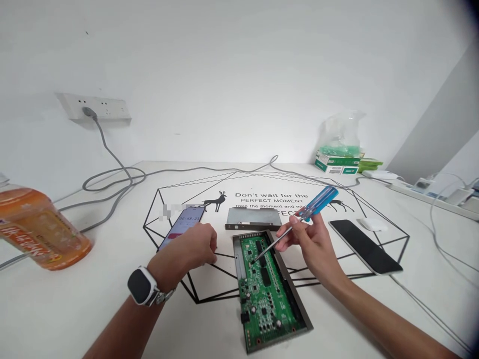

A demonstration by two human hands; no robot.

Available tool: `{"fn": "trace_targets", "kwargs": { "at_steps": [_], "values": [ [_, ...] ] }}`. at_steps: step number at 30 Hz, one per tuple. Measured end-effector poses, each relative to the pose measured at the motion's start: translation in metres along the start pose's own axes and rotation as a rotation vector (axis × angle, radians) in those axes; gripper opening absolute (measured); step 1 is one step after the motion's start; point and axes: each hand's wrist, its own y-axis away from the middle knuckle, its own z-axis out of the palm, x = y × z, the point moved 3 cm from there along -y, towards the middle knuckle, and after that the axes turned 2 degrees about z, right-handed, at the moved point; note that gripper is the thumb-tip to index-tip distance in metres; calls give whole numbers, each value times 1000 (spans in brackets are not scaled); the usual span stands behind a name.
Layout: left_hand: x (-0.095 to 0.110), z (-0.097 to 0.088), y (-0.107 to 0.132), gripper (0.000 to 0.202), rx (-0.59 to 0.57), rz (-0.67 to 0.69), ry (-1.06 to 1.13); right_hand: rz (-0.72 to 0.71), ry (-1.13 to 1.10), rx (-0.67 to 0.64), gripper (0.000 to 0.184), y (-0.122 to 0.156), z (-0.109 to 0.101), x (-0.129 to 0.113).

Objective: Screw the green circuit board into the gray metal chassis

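My right hand [305, 237] grips a screwdriver [318, 203] with a clear blue handle. The shaft slants down to the left, and its tip is over or on a green circuit board [264, 299] seated in a dark metal tray [299, 311]. Curled closed at the table to the left of the board is my left hand [200, 244], with a watch on the wrist. Whatever its fingertips pinch, if anything, is hidden. A phone [185, 222] with a lit timer screen lies partly behind that hand. Beyond the board sits a flat metal cover [254, 218].
An orange drink bottle [41, 227] stands at the left. To the right lie a dark-screened phone [364, 247] and a white case [372, 224]. Green and white boxes [339, 162] and a power strip [430, 194] are at the back right. A grey cable [123, 174] loops along the wall.
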Motion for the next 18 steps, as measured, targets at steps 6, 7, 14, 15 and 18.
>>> {"fn": "trace_targets", "kwargs": {
  "at_steps": [6, 7, 14, 15, 18],
  "values": [
    [6, 3, -4, 13, -87, -9, -37, -9, 0, 13, 29, 1, -1, -3],
    [8, 2, -4, 13, -91, 2, -30, -12, 1, 20, 29, 1, -2, -4],
    [37, 5, -8, 8, -27, 311, 195, -81, -5, 90, 26, 0, -6, -9],
    [42, 8, -9, 6, -37, 346, 240, -93, -6, 103, 25, 0, -7, -10],
    [52, 17, -14, 6, -29, 424, 329, -132, -8, 142, 22, 1, -8, -11]
  ]
}}
